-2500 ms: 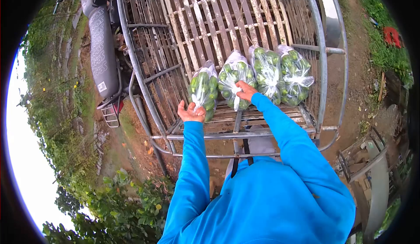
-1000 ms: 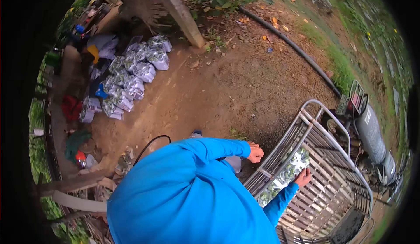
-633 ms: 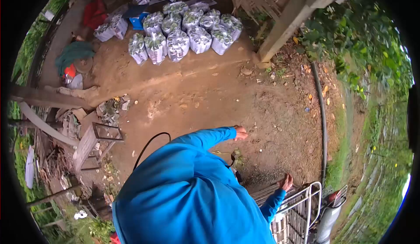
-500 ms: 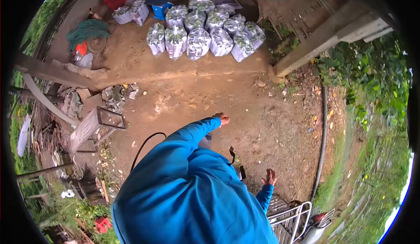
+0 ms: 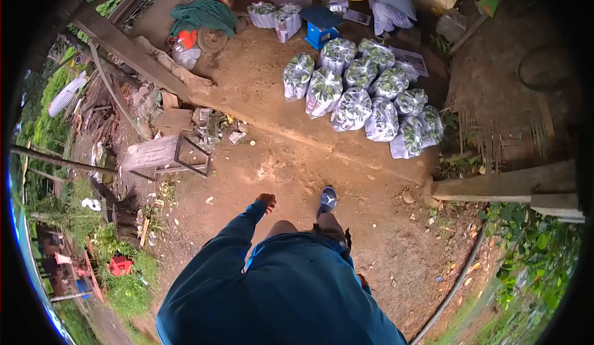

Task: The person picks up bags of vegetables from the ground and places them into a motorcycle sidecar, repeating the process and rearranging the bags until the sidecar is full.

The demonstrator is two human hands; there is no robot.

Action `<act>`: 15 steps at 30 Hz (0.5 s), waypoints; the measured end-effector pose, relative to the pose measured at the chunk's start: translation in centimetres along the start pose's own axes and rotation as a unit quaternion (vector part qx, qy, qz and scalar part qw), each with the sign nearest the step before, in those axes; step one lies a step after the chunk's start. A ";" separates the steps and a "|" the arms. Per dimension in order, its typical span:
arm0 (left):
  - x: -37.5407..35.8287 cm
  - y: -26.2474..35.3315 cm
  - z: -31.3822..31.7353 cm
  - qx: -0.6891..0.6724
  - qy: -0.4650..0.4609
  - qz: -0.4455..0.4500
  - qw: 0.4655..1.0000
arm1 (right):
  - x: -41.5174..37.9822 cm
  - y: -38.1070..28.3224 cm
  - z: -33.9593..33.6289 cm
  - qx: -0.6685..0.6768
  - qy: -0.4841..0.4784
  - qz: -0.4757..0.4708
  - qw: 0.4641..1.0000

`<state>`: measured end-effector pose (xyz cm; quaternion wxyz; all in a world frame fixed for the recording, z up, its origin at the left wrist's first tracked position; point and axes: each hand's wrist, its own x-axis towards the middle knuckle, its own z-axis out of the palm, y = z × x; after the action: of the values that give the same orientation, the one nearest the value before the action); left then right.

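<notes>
Left hand (image 5: pixel 266 201) empty, loosely curled (right hand hidden); bagged produce (image 5: pixel 362 101) lies far-right, well apart.

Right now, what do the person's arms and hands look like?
The left arm wears a long bright blue sleeve that runs down to the wrist, the same blue as the top covering the body. The left hand is bare, with no glove. The right arm and hand are hidden behind the body.
</notes>
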<state>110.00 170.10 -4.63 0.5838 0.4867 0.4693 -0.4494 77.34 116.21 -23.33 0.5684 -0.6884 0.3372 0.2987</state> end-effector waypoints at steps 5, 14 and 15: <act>-3.1 -0.5 -1.3 0.074 0.097 -0.028 0.992 | 3.3 -30.8 1.0 0.127 -0.023 0.250 0.960; -6.6 0.1 -5.4 -0.188 0.128 0.260 0.938 | 24.8 -69.2 5.3 -0.126 -0.039 -0.040 0.990; -6.5 0.3 -5.7 -0.215 0.144 0.245 0.934 | 25.2 -72.6 6.9 -0.177 -0.044 -0.058 0.981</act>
<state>108.68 176.26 1.33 0.6924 0.5090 0.5004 -0.1057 150.43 129.00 -2.34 0.4677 -0.7828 0.2133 0.3506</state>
